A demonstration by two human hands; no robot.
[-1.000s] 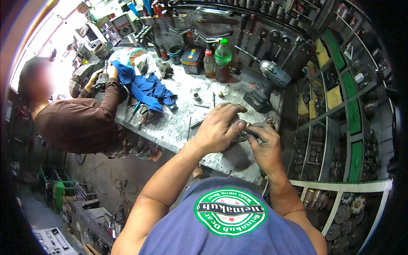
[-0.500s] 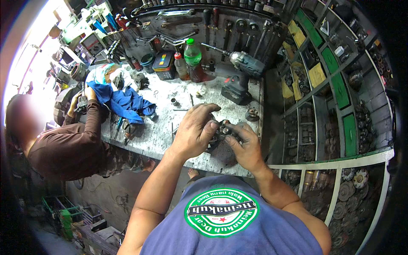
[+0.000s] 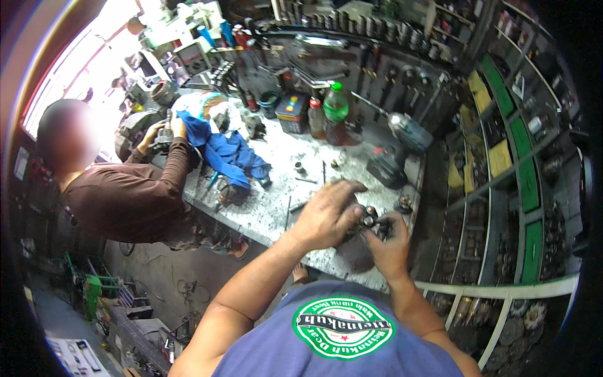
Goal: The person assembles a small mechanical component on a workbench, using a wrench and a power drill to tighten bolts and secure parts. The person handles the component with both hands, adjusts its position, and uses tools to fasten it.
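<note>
Over the near right part of the workbench (image 3: pixel 292 207), a small dark metal part (image 3: pixel 369 220) with round shiny ends sits between my two hands. My left hand (image 3: pixel 331 213) rests on its left side, thumb pressed against it and fingers stretched over the top. With thumb and fingers closed, my right hand (image 3: pixel 391 246) pinches it from the right. My fingers hide much of its shape. A round dark object (image 3: pixel 353 254) lies below my hands. Beyond them are a short metal sleeve (image 3: pixel 299 168) and a thin rod (image 3: pixel 324 171).
A cordless impact wrench (image 3: pixel 387 166) lies at the bench's right. Behind stand a green-capped bottle (image 3: pixel 336 103), a red-capped bottle (image 3: pixel 316 118) and a dark box (image 3: pixel 292 113). To the left, a co-worker (image 3: pixel 125 201) handles a metal part beside blue cloth (image 3: pixel 229 154). Shelves (image 3: pixel 502 163) line the right.
The view has turned, so the bench and hands appear farther right and lower. Both hands stay on the metal part; my right fingers have shifted slightly around it.
</note>
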